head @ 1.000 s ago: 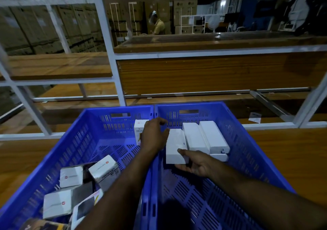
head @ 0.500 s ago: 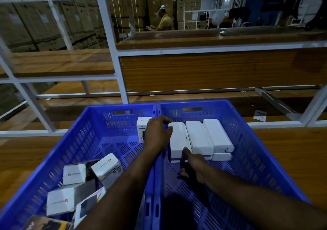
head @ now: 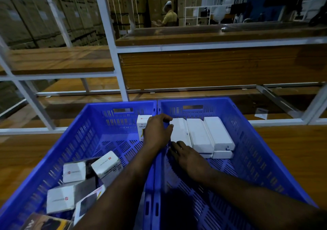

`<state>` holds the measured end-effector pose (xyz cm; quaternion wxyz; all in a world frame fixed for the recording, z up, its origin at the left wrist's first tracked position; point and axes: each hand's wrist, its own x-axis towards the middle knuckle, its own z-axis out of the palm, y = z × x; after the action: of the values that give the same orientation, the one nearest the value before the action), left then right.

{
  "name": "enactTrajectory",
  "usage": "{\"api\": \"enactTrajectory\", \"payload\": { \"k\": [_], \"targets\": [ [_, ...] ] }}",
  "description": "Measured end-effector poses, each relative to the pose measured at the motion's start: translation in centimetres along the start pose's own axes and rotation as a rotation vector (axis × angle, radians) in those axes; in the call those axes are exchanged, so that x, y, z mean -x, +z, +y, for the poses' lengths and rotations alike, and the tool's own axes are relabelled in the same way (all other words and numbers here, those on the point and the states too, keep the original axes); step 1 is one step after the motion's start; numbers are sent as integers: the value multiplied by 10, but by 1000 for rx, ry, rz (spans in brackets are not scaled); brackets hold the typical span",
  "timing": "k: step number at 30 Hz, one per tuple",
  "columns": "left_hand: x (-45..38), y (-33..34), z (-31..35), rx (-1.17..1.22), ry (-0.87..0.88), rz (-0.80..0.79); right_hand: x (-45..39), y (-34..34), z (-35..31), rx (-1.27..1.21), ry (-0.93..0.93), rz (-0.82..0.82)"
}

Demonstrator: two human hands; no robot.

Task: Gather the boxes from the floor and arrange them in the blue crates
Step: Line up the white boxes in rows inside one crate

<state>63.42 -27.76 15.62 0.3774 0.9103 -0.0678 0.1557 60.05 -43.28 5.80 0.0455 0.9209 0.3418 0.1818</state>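
The white box (head: 178, 132), tilted and apart from the row a second ago, has been pushed flush against its two neighbours in the right crate (head: 261, 159), steadied by the loosely curled left hand (head: 157, 130) and flat, released right hand (head: 189, 157), so this placement looks finished.
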Motion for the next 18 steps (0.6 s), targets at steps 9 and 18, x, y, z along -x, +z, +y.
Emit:
{"api": "enactTrajectory", "payload": {
  "k": [9,18],
  "targets": [
    [2,-2,5,10,-7,1,-6,-7,-1,123,65,-173],
    [3,-4,7,-2,-9,-2,5,-2,2,28,107,-302]
  ]
}}
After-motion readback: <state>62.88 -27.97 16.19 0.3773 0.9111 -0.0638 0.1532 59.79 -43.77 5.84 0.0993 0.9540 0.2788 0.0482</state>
